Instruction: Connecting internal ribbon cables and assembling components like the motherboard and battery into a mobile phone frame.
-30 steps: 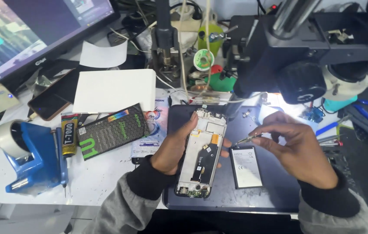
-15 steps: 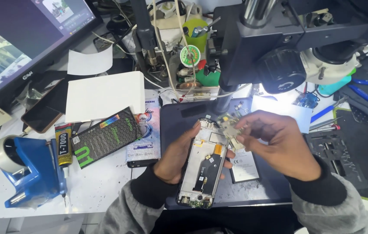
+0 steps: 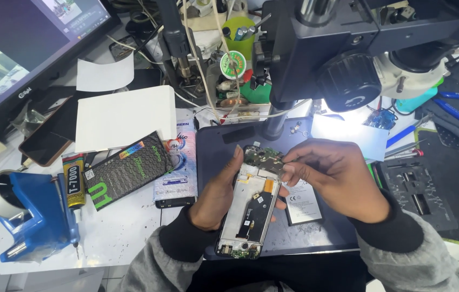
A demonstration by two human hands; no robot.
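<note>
Cradling the opened phone frame (image 3: 248, 208), left hand (image 3: 216, 194) curled round it, right hand (image 3: 337, 176) pinching the circuit board (image 3: 262, 158)

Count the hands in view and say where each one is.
2. The left hand grips the left edge of the opened phone; the right hand pinches the circuit board at the phone's top.

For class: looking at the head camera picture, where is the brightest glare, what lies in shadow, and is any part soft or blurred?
Head view: the strongest glare is the lit patch on the mat under the microscope, washed out to white. The microscope body is dark, with little detail. The monitor is bright but readable. The left hand, right hand and opened phone are evenly lit and fairly sharp. The sleeves at the bottom edge look soft.
</note>
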